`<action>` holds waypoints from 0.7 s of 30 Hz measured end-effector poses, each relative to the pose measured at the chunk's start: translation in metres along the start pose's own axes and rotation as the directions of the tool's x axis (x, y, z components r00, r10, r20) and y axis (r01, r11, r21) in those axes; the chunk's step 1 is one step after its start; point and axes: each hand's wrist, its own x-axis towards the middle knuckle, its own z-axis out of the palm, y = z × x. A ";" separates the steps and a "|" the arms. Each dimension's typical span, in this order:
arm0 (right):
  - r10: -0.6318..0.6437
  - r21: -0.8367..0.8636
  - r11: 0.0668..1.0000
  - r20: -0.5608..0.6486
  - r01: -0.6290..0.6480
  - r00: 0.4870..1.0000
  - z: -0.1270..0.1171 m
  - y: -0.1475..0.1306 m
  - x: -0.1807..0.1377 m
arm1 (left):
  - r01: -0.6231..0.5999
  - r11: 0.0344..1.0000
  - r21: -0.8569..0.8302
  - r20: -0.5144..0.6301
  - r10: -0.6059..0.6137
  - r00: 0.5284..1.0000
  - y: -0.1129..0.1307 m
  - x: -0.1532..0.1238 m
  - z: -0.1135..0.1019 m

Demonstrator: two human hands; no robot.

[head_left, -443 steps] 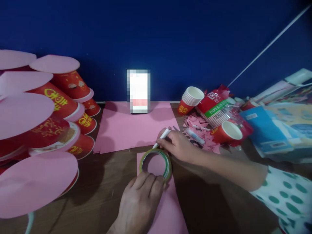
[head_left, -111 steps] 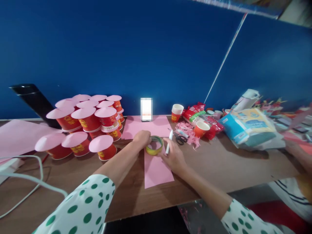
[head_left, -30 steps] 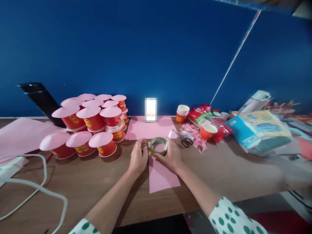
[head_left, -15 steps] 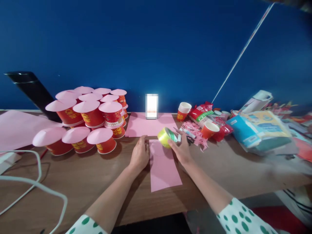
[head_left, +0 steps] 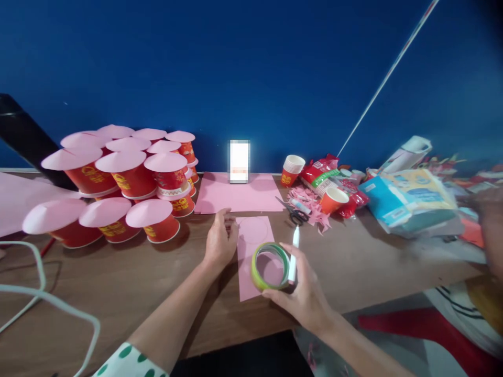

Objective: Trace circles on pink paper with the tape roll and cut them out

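Observation:
A narrow strip of pink paper (head_left: 245, 269) lies on the table with a faint drawn circle near its far end. Beside its left edge rests my left hand (head_left: 220, 238), fingers loosely bent and slightly apart, holding nothing. My right hand (head_left: 308, 293) grips a yellow-green roll of tape (head_left: 257, 269) over the near half of the strip, thumb low and fingers at its right side. A white marker pen (head_left: 294, 254) is also in that hand, pointing away from me. Whether the roll touches the paper I cannot tell.
Red paper cups with pink cone tops (head_left: 126, 173) stand stacked at left, near a white cable (head_left: 78, 309). Pink sheets (head_left: 212, 193) lie behind. Scissors (head_left: 295, 213), paper scraps, cups (head_left: 293, 170) and a blue package (head_left: 408, 204) are at right. Part of another person shows at far right.
My right hand has drawn the tape roll back toward me, off the paper's far end, uncovering the circle. The marker now shows plainly. My left hand has hardly moved.

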 end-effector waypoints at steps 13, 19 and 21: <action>-0.082 -0.048 0.996 -0.019 0.081 0.996 0.021 0.001 0.013 | -0.028 1.000 -0.008 -0.005 0.028 1.000 -0.002 0.000 0.002; -0.078 -0.037 0.996 0.002 0.078 0.997 0.024 0.005 0.013 | -0.030 0.999 0.018 0.003 0.030 1.000 -0.002 0.000 0.003; -0.083 -0.029 0.996 0.004 0.083 0.997 0.025 0.005 0.013 | -0.042 0.999 0.023 0.002 0.042 0.999 -0.001 -0.001 0.002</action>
